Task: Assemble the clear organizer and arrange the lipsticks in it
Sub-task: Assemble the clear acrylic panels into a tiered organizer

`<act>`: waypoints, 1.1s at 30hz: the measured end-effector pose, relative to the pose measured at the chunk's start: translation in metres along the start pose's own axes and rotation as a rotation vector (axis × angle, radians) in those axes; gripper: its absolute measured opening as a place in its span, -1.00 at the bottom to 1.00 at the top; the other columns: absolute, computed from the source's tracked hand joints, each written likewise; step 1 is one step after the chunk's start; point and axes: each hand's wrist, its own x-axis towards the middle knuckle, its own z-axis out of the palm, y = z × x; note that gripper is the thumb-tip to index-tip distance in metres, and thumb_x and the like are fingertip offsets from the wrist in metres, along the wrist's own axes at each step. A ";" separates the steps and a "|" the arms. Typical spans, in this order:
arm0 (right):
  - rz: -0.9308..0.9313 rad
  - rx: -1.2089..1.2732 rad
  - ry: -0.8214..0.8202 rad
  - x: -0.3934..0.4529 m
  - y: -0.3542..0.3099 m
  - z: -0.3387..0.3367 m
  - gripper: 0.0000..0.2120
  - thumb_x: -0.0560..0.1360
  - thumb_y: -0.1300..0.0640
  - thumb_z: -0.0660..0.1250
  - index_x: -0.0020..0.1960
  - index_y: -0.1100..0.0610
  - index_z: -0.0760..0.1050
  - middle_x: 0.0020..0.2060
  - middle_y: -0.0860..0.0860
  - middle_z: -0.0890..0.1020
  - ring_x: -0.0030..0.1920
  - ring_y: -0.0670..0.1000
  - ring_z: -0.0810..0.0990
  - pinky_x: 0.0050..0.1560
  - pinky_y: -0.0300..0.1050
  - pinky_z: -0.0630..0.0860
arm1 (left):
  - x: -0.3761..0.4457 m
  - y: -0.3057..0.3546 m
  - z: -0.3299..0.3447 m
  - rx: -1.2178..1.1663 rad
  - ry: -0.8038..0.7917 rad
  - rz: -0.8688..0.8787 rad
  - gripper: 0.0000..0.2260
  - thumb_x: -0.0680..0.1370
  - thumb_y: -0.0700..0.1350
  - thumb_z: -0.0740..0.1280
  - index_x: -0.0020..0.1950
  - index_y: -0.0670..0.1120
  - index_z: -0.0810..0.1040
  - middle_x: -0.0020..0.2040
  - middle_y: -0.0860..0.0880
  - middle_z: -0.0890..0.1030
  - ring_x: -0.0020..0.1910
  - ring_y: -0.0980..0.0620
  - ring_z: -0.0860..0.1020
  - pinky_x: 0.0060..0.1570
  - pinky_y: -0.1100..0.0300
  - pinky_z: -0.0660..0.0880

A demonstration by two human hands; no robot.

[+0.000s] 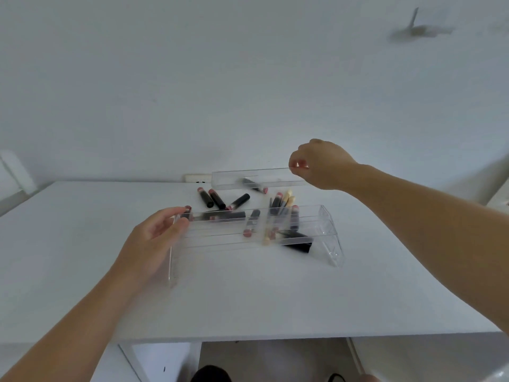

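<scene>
The right hand (321, 165) pinches one end of a clear tray (259, 179) between thumb and fingertips and holds it lifted above the back of the desk (248, 299), while the left hand (154, 241) has its fingers (183, 220) curled round the left end of the stepped clear organizer frame (256, 232), which stands near the middle of the desk. The step in hand looks like seating that tray into the frame; to do it well, the tray should be kept level and lined up lengthwise with a tier before it comes down, the left hand steadying the frame so it does not slide on the smooth top. The lipsticks (217, 199) lie scattered just behind and under the frame, some seen through its clear walls, and could be knocked or trapped if the tray is lowered carelessly; whether any lies in a tier already cannot be told. A one-ended pinch lets the long tray sag or twist, so a slow descent seems wise. Open room lies toward the near and left parts of the desk; its back edge meets the wall (220, 78) just behind the tray
</scene>
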 end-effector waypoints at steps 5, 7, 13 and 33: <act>0.007 0.323 0.030 -0.021 -0.009 -0.013 -0.90 0.58 0.03 0.35 -0.09 -0.08 0.62 -0.18 -0.15 0.62 -0.16 -0.10 0.55 -0.10 -0.14 0.51 | 0.001 0.000 0.000 0.038 -0.019 -0.029 -0.76 0.64 0.09 0.32 -0.01 0.50 0.59 0.01 0.43 0.65 0.02 0.52 0.54 0.01 0.37 0.36; -0.013 0.445 0.020 -0.032 -0.019 -0.017 -0.92 0.56 0.04 0.39 -0.10 -0.08 0.64 -0.17 -0.15 0.65 -0.16 -0.13 0.58 -0.12 -0.25 0.51 | 0.001 -0.002 -0.001 0.063 -0.029 -0.030 -0.76 0.65 0.10 0.30 0.00 0.50 0.58 0.03 0.46 0.63 0.04 0.53 0.53 0.02 0.35 0.37; -0.111 0.555 -0.066 -0.065 -0.052 -0.014 -0.94 0.54 0.05 0.43 -0.09 -0.10 0.65 -0.14 -0.14 0.66 -0.15 -0.15 0.57 -0.14 -0.36 0.48 | 0.009 -0.009 -0.002 0.102 -0.052 -0.030 -0.76 0.46 0.26 0.29 0.06 0.33 0.66 -0.13 0.21 0.70 0.03 0.29 0.63 0.01 0.25 0.46; -0.146 0.430 -0.090 -0.093 -0.067 0.027 -0.94 0.56 -0.02 0.39 -0.05 -0.12 0.64 -0.14 -0.14 0.64 -0.11 -0.15 0.55 -0.05 -0.09 0.49 | 0.004 0.000 -0.013 0.058 -0.215 -0.122 -0.34 0.36 0.22 0.42 0.44 0.03 0.53 0.32 -0.17 0.58 0.28 -0.08 0.56 0.35 -0.01 0.43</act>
